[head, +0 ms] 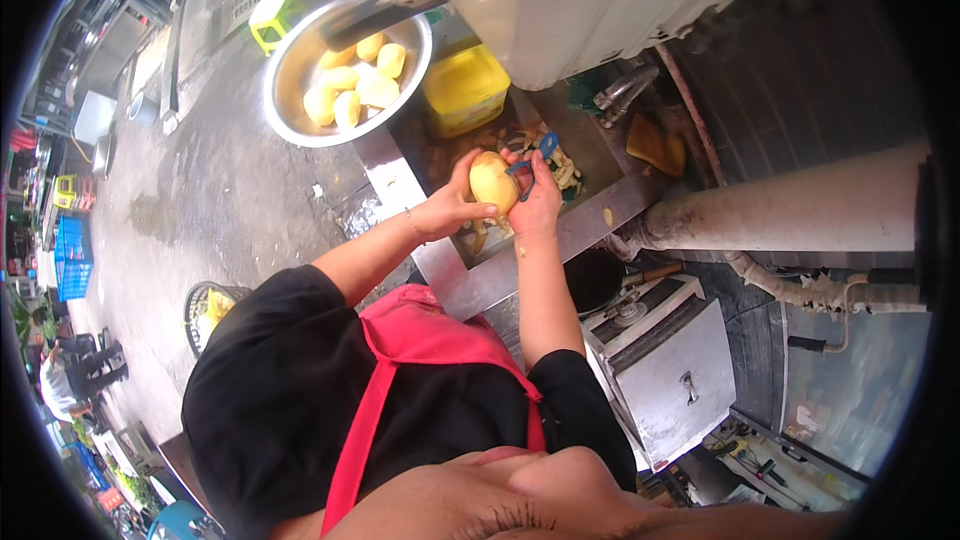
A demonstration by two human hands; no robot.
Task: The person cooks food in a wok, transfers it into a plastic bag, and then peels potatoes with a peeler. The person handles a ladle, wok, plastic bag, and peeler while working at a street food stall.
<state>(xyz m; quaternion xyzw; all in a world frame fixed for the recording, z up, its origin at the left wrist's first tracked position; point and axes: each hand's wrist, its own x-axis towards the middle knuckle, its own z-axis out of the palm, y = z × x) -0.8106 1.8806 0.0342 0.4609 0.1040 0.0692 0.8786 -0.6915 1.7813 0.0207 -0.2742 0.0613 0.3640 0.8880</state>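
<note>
My left hand grips a potato over a metal sink, its thumb along the near side. The potato looks pale yellow and mostly peeled. In my right hand is a blue peeler, held against the potato's right side; the fingers partly cover it. Beneath both hands, peelings are scattered in the sink. A yellow plastic tub stands just beyond my hands inside the sink. Beyond it to the left, several peeled potatoes lie in a wide metal basin.
A metal tap and a yellowish cloth or sponge are at the sink's right side. A thick pipe runs rightward above a stove with a dark pan. On the left floor stands a basket. A person is farther off.
</note>
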